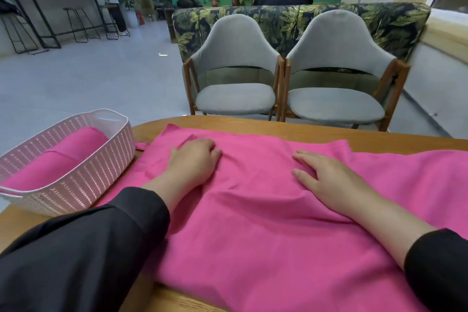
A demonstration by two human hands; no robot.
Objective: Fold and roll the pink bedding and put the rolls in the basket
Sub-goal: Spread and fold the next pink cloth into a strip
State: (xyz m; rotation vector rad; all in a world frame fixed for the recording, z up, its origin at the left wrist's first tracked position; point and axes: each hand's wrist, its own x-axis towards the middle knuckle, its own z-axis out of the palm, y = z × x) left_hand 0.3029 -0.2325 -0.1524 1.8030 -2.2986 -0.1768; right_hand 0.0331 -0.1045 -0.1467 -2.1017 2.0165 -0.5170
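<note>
Both grips lie flat, left hand (pixel 195 159) and right hand (pixel 326 180) with fingers spread, pressing the pink bedding (pixel 253 223) across the tabletop (pixel 304 132), one pink roll (pixel 63 154) inside the basket (pixel 83 180) at left.

We see soft, even indoor light with only faint shadows under the forearms on the bright pink cotton sheet (pixel 253 223). Wide-angle distortion bows the oval wooden tabletop (pixel 278 126) and stretches the frame's corners. The far room looks slightly soft; the whole picture is mildly blurred.
</note>
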